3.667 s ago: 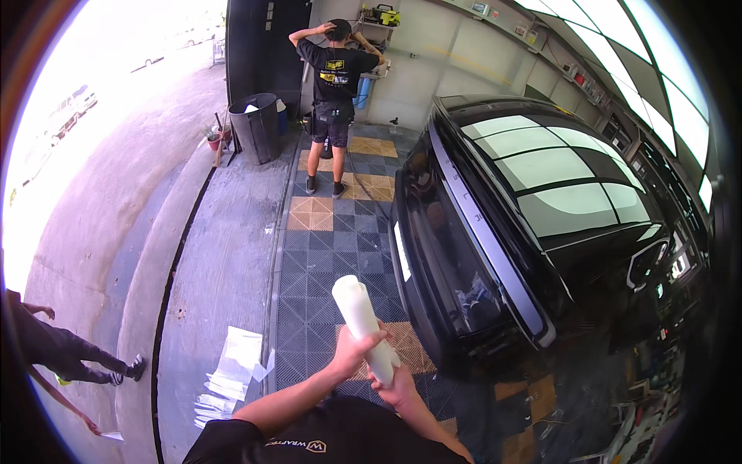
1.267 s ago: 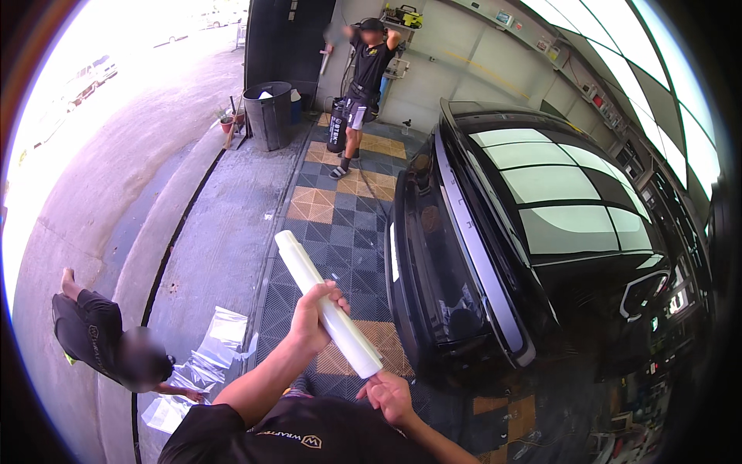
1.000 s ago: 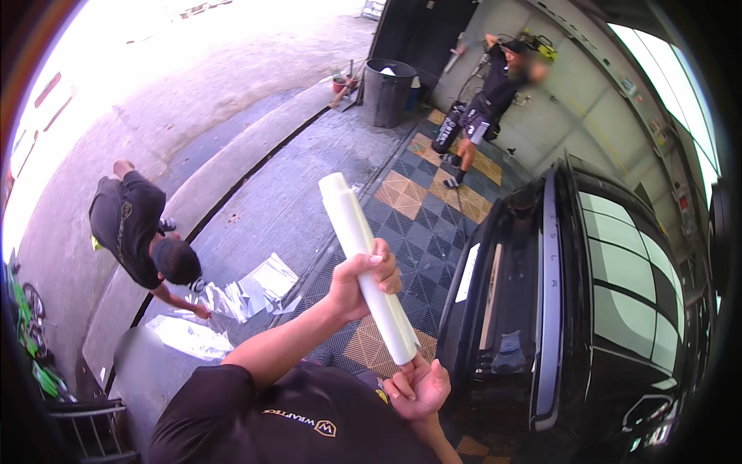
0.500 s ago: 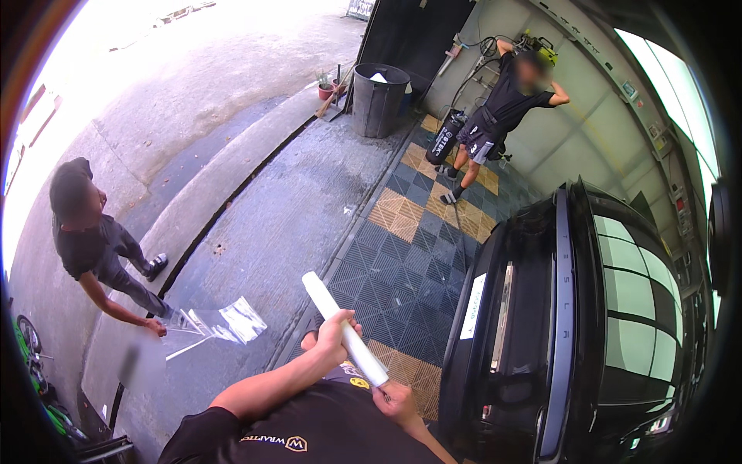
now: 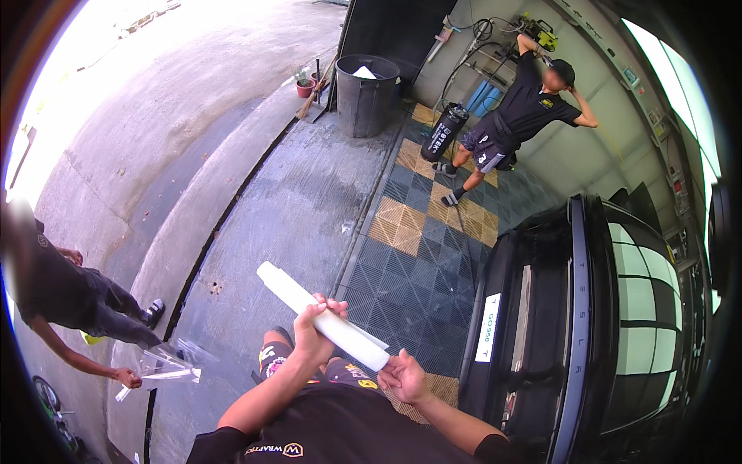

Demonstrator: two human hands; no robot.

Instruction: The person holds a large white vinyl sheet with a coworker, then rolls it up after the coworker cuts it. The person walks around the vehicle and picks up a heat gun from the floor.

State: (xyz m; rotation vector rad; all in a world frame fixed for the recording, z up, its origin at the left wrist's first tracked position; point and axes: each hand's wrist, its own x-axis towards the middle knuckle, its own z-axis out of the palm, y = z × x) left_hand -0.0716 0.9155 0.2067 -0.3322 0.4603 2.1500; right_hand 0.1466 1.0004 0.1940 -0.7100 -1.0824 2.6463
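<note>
A rolled white sheet of film [image 5: 287, 291] slants across in front of my body, its far end up to the left and its near end to the right. My left hand [image 5: 315, 331] is wrapped around the middle of the roll. At the near end, beside a loose edge of the sheet, my right hand [image 5: 405, 376] has its fingers curled against the roll, palm partly up. Part of its grip is hidden by the roll.
A black car [image 5: 533, 332] stands close on the right, over checkered floor tiles [image 5: 386, 278]. At left, a person [image 5: 73, 294] holds crumpled clear film [image 5: 174, 363]. Another person [image 5: 525, 116] stands by the back wall, near a black cylinder [image 5: 445, 131] and a grey bin [image 5: 365, 100].
The roll and both hands have shifted, and a loose edge now shows near my right hand. My view has turned. The person at left appears further toward the picture's left edge.
</note>
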